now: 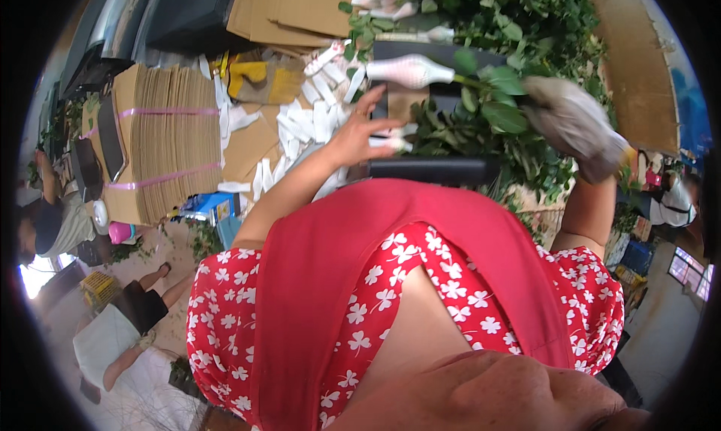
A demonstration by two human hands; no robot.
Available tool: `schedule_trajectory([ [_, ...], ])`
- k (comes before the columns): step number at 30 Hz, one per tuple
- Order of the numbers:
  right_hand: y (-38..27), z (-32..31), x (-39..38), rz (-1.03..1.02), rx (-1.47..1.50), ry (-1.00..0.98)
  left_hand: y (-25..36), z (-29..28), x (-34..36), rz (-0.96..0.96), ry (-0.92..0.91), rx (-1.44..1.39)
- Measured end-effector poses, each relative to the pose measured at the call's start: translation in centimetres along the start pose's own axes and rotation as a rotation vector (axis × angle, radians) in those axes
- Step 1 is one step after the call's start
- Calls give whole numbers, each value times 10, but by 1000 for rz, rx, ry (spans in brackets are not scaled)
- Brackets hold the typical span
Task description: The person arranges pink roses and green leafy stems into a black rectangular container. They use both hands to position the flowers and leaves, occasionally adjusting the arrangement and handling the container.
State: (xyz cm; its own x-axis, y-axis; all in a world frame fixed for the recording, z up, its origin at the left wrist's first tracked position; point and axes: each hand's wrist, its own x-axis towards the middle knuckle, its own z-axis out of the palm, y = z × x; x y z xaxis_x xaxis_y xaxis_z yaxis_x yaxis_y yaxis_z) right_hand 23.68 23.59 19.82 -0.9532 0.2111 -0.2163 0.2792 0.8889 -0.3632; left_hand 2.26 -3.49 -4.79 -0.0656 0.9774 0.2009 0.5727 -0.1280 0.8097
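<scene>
My left hand (pixel 354 136) is open, fingers apart, over the work surface beside scattered white mesh sleeves (pixel 300 127). My right hand (pixel 571 123), in a grey-brown glove, holds a leafy flower stem (pixel 488 85) topped by a bud in a pale mesh sleeve (pixel 405 70), lying sideways above a dark board (pixel 458 55) with a tan patch. Cut leaves (pixel 458 130) lie beneath it, beside a black padded bar (pixel 420 168).
Strapped cardboard sheets (pixel 161 145), a yellow glove (pixel 248 74) and a blue box (pixel 214 205) are on the left. Leafy stems (pixel 556 10) are piled at top right beside a cardboard panel (pixel 635 70). Other people (pixel 113 341) are at both sides.
</scene>
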Motion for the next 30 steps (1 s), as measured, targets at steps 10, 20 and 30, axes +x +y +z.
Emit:
schedule_trajectory([
  [10, 58, 171, -4, 60, -58, -125, 19, -24, 36, -12, -176, -3],
  [20, 45, 139, -45, 321, 135, 96, 31, -10, 34, -82, -103, -3],
  [30, 146, 160, 68, 80, -421, -556, 33, -7, 29, -55, -103, 4],
])
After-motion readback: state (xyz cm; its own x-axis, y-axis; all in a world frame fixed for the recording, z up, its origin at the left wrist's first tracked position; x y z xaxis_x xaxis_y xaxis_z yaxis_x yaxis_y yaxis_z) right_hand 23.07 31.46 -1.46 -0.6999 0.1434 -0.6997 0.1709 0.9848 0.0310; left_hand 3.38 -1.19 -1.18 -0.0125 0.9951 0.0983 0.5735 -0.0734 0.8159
